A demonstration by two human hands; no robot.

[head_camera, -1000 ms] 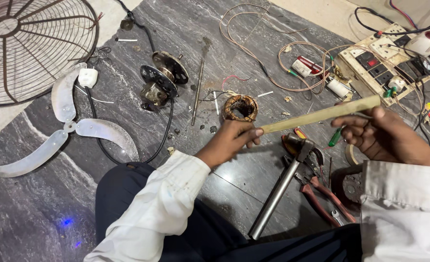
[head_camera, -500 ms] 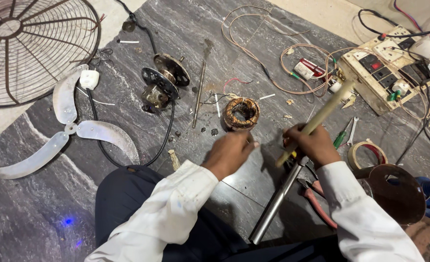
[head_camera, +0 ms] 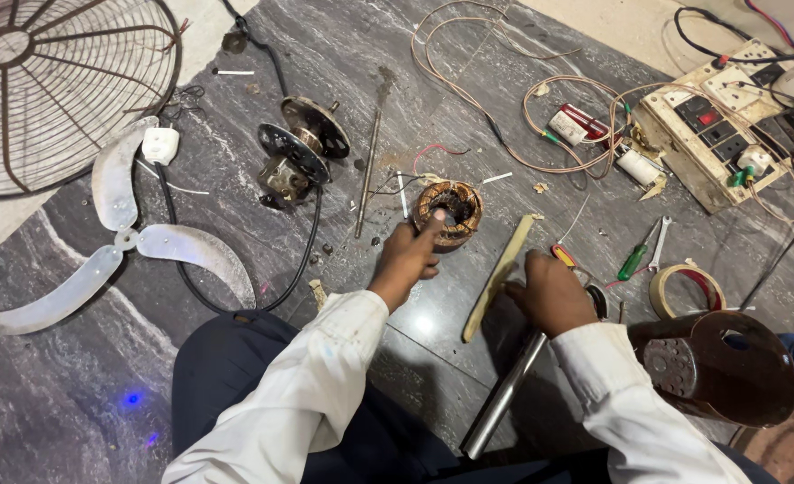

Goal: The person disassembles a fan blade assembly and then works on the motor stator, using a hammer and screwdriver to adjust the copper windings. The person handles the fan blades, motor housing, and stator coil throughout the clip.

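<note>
From the head camera, the only view I have, I see my left hand (head_camera: pixel 408 255) stretched forward, its fingertips resting on the rim of the copper-wound stator (head_camera: pixel 449 212) that lies on the grey stone floor (head_camera: pixel 74 394); the fingers are loosely spread, touching rather than gripping it. My right hand (head_camera: pixel 551 294) is curled palm-down beside the pale flat stick (head_camera: pixel 500 276), which lies on the floor just right of the stator. I cannot tell whether that hand still has hold of the stick or only rests next to it.

I judge the fan well stripped: the 3-blade propeller (head_camera: pixel 115 242), the wire guard (head_camera: pixel 52 90) and the motor housing (head_camera: pixel 300 148) all lie apart at the left, and the stator is out by itself. Nothing is reassembled yet.

Against 0.5 seconds ago, the stick has come down from pointing up toward the switch board (head_camera: pixel 711 134) to lying flat, and my left hand has moved onto the stator.
</note>
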